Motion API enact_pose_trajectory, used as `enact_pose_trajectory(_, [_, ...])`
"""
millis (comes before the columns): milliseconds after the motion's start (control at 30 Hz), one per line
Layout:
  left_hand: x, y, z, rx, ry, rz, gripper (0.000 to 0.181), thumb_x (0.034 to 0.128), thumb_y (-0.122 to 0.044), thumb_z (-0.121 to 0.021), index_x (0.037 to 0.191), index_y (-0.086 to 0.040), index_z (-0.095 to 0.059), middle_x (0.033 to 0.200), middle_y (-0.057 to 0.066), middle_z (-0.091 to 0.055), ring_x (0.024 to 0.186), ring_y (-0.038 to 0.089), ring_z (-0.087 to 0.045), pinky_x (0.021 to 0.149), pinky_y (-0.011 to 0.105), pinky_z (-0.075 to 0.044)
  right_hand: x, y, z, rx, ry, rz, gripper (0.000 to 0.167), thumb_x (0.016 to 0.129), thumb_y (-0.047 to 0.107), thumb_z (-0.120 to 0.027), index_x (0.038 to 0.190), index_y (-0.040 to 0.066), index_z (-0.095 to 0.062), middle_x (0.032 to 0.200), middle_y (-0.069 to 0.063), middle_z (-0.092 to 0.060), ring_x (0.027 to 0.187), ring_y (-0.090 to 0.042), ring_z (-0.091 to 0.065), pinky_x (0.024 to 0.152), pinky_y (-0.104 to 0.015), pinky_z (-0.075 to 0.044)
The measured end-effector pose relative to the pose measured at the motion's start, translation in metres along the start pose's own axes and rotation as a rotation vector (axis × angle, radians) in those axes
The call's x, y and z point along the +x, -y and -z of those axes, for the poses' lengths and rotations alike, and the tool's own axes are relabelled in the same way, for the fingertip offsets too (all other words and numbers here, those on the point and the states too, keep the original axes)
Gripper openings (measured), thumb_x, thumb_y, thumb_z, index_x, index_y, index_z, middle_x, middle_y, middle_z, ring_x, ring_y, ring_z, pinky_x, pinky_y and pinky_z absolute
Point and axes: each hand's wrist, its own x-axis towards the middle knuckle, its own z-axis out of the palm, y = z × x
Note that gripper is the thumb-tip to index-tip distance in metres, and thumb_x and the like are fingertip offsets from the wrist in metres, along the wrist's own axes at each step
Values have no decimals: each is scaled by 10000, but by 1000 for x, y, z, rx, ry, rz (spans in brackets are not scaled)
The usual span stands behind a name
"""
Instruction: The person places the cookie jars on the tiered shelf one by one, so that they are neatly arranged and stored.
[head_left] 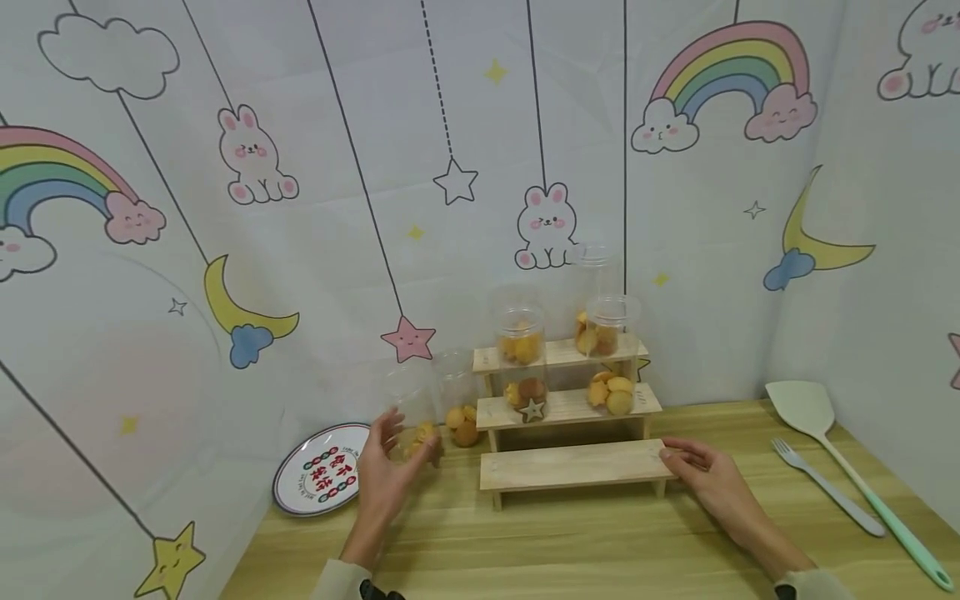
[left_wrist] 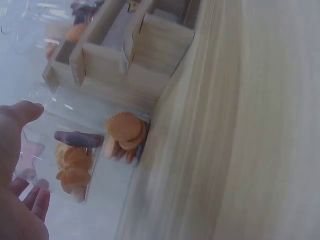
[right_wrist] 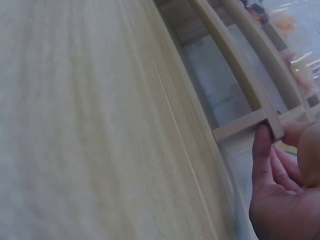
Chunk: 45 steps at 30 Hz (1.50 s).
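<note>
A three-tier wooden display stand (head_left: 573, 467) stands against the back wall. My right hand (head_left: 701, 479) pinches the right end of its lowest board, thumb and finger plain in the right wrist view (right_wrist: 280, 200). To the left, my left hand (head_left: 390, 467) is spread beside a clear jar of orange cookies (head_left: 422, 435), thumb and fingers apart. Whether they touch the jar is hard to tell. Close by stands another clear jar of cookies (head_left: 463, 423). On the middle tier are a jar with a star-shaped cookie (head_left: 528, 396) and a jar of yellow cookies (head_left: 611, 392).
A white plate with red lettering (head_left: 322, 471) leans at the left by the wall. A fork (head_left: 828, 487) and a pale green spatula (head_left: 855, 467) lie on the right of the wooden table (head_left: 570, 550). More jars (head_left: 592, 329) are on the top tier.
</note>
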Motion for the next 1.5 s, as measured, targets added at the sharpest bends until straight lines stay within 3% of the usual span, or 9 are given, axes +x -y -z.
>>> enact_pose_trajectory(200, [-11, -24, -1, -53, 42, -66, 812, 843, -275, -968, 1532, -144, -559, 1451, 61, -674, 1318, 245, -662, 1069, 438, -628, 0, 0, 1, 6, -9, 9, 624, 1076, 454, -679, 1519, 24, -591, 1156, -13, -732, 1017, 13, -667, 877, -169, -593])
enact_pose_trajectory(400, [-22, -48, -13, -106, 107, -100, 777, 848, -262, -963, 1513, -143, -580, 1393, -5, -693, 1281, 273, -677, 976, 370, -663, 0, -1, 1, 1, -3, 11, 619, 1080, 450, -674, 1521, 23, -589, 1178, -31, -737, 1028, 18, -668, 881, -163, -590])
enact_pose_trajectory(500, [-27, -58, -20, -143, 136, -99, 786, 837, -262, -970, 1508, -140, -579, 1371, -20, -697, 1277, 266, -675, 984, 411, -664, 1, -1, 0, -1, 1, 2, 626, 1077, 459, -675, 1525, 31, -587, 1187, -31, -739, 1036, 19, -667, 887, -161, -588])
enact_pose_trajectory(600, [-32, -66, -30, -197, 150, -98, 808, 835, -244, -971, 1508, -97, -550, 1392, 43, -687, 1309, 306, -650, 1016, 491, -651, 0, -1, -1, -8, 5, -4, 642, 1075, 465, -677, 1535, 29, -578, 1190, -30, -739, 1039, 21, -664, 891, -158, -583])
enact_pose_trajectory(767, [-43, -79, -48, -236, 167, -108, 743, 834, -252, -973, 1440, -143, -558, 1402, 139, -673, 1303, 338, -648, 1018, 455, -646, 0, 0, 0, -21, 4, -6, 648, 1078, 457, -674, 1541, 17, -565, 1191, -31, -740, 1031, 31, -659, 890, -156, -582])
enact_pose_trajectory(1033, [-59, -100, -79, -309, 270, -125, 775, 831, -251, -977, 1484, -88, -592, 1382, 128, -643, 1288, 297, -672, 1047, 415, -647, 0, -2, 0, -19, 0, -1, 641, 1079, 450, -675, 1537, 14, -570, 1165, -8, -747, 1019, 34, -662, 877, -166, -591])
enact_pose_trajectory(1167, [-68, -106, -102, -263, 306, -152, 707, 841, -301, -968, 1445, -161, -629, 1323, 33, -673, 1255, 206, -684, 1021, 335, -651, 1, -2, 1, -4, 2, 14, 629, 1087, 430, -669, 1530, -5, -567, 1173, -7, -756, 1024, 47, -667, 874, -163, -594])
enact_pose_trajectory(1300, [-79, -114, -126, -223, 351, -187, 665, 877, -336, -937, 1443, -214, -611, 1319, 5, -667, 1240, 199, -688, 1014, 342, -653, 2, -3, 1, 3, 11, 18, 619, 1091, 421, -665, 1525, -8, -567, 1171, 10, -766, 1031, 49, -674, 879, -163, -595])
enact_pose_trajectory(1500, [-89, -127, -157, -238, 422, -183, 673, 912, -347, -906, 1481, -232, -566, 1368, -10, -620, 1296, 186, -641, 1068, 382, -628, 1, -2, -1, -3, 7, 2, 626, 1083, 437, -673, 1526, 8, -573, 1209, -36, -769, 1033, 48, -673, 881, -166, -593])
